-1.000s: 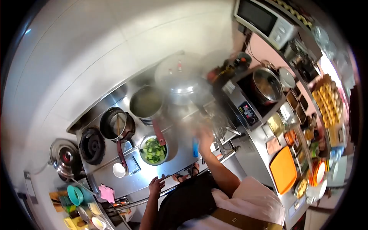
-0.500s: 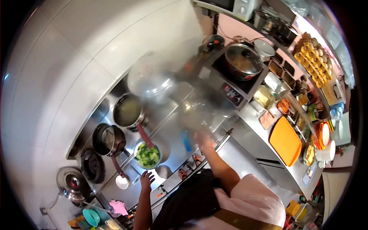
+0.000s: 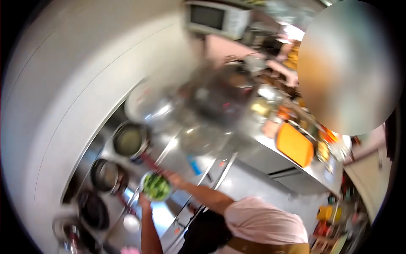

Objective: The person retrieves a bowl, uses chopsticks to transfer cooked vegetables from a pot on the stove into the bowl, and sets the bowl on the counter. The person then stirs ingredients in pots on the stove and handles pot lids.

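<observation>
A bowl of chopped green vegetables (image 3: 156, 186) stands on the steel counter between my two hands. My left hand (image 3: 144, 200) is at the bowl's lower left rim, its fingers blurred. My right hand (image 3: 174, 179) is at the bowl's right side, close to the red pot handle (image 3: 149, 161); whether it touches the bowl or the handle is unclear. Above the bowl is a pot with pale liquid (image 3: 128, 140). A second dark pot (image 3: 105, 174) stands to its left. Steam blurs the area beyond my right hand.
A blue object (image 3: 195, 166) lies right of the bowl. A small white bowl (image 3: 131, 223) and a black burner (image 3: 93, 209) are at the lower left. A large lidded pot (image 3: 154, 108) stands behind. An orange tray (image 3: 294, 144) lies on the right counter, below the microwave (image 3: 216, 18).
My right hand has moved left from the steamy area by the blue object to the bowl of greens. My left hand has come up to the bowl's edge. The view has shifted.
</observation>
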Demonstrator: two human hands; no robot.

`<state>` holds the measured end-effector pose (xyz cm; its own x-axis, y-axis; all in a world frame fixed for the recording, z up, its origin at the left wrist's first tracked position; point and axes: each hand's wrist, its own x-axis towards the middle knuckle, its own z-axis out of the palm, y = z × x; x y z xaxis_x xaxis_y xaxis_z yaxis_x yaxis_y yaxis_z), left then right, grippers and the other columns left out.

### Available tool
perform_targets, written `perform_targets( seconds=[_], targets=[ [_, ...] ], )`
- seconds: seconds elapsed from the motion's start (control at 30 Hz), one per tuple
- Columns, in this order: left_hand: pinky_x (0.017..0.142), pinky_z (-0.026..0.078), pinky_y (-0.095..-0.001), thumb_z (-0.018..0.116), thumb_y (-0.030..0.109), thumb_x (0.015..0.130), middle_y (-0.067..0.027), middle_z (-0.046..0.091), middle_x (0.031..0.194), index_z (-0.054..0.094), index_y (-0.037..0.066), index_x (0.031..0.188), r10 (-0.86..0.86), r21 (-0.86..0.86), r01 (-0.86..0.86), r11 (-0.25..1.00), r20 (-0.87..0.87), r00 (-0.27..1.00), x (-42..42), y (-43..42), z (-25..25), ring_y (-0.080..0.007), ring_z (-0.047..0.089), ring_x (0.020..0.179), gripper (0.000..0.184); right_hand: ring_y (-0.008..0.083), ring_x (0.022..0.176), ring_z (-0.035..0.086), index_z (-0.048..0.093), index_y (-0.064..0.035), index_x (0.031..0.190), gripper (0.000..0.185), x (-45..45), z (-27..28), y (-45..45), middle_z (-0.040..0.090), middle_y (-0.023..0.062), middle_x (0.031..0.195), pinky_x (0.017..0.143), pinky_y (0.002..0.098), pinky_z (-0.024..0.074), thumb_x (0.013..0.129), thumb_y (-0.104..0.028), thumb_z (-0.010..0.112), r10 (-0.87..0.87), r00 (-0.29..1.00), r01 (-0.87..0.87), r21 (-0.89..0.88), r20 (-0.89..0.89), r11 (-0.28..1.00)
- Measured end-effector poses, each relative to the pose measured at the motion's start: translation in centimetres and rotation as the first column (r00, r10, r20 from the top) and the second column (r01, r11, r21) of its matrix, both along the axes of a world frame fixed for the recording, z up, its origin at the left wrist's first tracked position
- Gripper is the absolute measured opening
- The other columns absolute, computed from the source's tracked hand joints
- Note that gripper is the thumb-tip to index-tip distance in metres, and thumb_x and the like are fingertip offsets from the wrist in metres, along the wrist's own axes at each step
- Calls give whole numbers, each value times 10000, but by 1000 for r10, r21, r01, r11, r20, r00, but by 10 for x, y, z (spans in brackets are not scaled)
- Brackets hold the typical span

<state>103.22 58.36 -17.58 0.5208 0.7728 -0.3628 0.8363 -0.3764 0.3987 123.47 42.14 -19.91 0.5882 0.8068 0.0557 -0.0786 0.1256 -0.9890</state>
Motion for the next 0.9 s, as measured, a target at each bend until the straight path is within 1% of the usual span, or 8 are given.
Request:
perform_targets(
  seconds=[0.03,0.07,0.13,0.3,0.43,0.6,0.8,0.9],
  targets=[
    [808,526,-436,480,353,942,-98,626,1157,575,88,1218,320,-483,-98,870,403,857,2,-3,2,-270,612,1045,394,211,994,587,649,-78,1127,431,-12,-35,22,662,85,1035,921,365,443,963,-420,445,-131,953,130,-23,-275,991],
    [883,504,-451,458,402,959,-103,593,1234,558,90,1247,737,-856,4,517,448,506,1,-5,-1,-295,592,1092,436,190,1065,537,567,-30,1238,507,-4,23,15,614,69,1150,943,342,427,925,-429,551,-127,957,5,-425,-259,905],
    [956,460,-451,398,496,974,-125,517,1337,480,44,1322,839,-922,-26,387,341,423,0,-19,7,-296,548,1167,576,188,1064,546,561,-15,1253,545,-3,21,13,607,79,1178,923,323,440,923,-448,553,-155,964,17,-528,-218,849],
    [978,430,-458,448,478,961,-123,477,1374,435,71,1361,809,-879,-165,448,319,494,-8,-76,20,-302,493,1226,571,225,929,622,609,-21,1200,607,-25,33,-57,662,124,1036,842,338,476,852,-519,600,-289,892,99,-473,-348,876],
    [863,513,-452,438,368,970,-125,557,1237,485,51,1252,765,-885,-75,460,352,540,-6,-164,28,-313,573,1105,427,239,1073,593,549,-36,1291,664,-27,86,-176,628,142,1187,929,330,441,843,-523,606,-381,885,150,-608,-269,780],
    [941,462,-457,393,376,1007,-121,493,1336,392,68,1362,556,-882,-22,471,277,784,61,-300,113,-302,516,1195,469,245,1120,579,552,-8,1280,607,-3,116,-324,625,153,1199,951,329,430,859,-443,605,-556,789,342,-566,-261,751],
    [1002,395,-480,456,408,975,-100,464,1372,380,109,1403,237,-874,152,462,286,928,167,-465,128,-325,485,1238,528,338,1088,604,569,-18,1255,547,32,137,-527,625,203,1184,931,376,460,853,-388,595,-820,568,668,-619,68,412],
    [1025,374,-457,478,418,968,-94,457,1378,354,105,1428,61,-889,310,336,349,935,212,-545,136,-307,478,1232,570,321,1053,622,589,-31,1225,489,36,182,-628,645,193,1141,907,376,473,856,-353,598,-902,426,758,-572,69,314]
  ],
)
